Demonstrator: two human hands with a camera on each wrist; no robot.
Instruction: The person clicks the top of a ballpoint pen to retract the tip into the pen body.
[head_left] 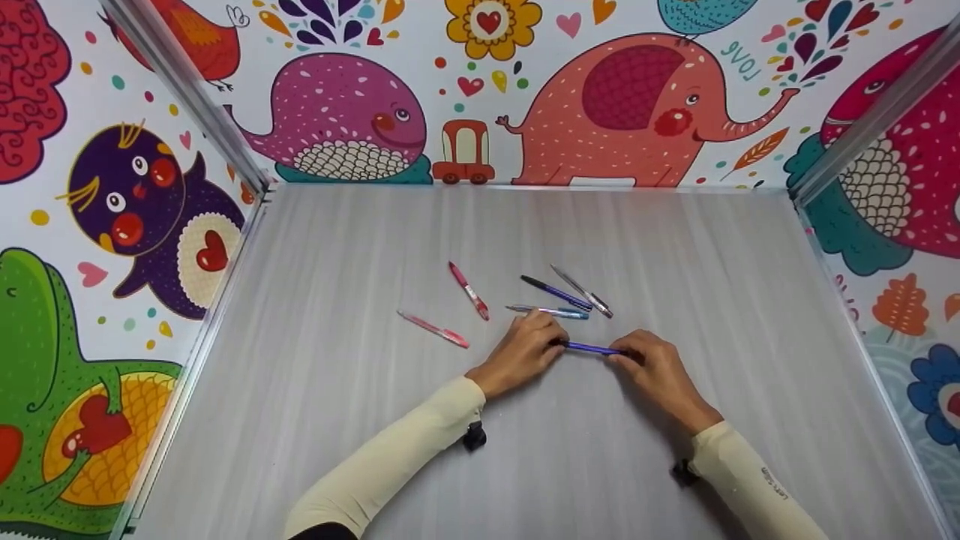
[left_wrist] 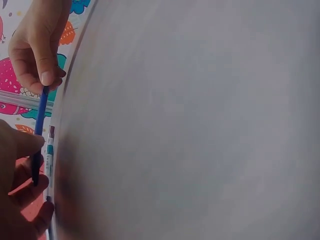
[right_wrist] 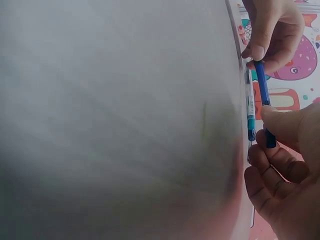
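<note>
Well inside tabletop edges (head_left: 540, 190), roomy sides, left hand (head_left: 523, 348), right hand (head_left: 664, 369), both pinching blue pen (head_left: 591, 348)

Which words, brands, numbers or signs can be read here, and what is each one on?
"LOVE", seemingly reversed: back wall, above the printed elephant's trunk.
"Let's Slim", small, a probable reading: right sleeve.
Light-blue pen and red pen: labels too small or blurred to read.
Held blue pen: no readable text.
Pink marks, right wall: cannot tell whether lettering.

From above, the head view faces forward and down. Close to the tabletop (head_left: 337, 240), both sideways-turned wrist views share the blue pen (head_left: 591, 348).
</note>
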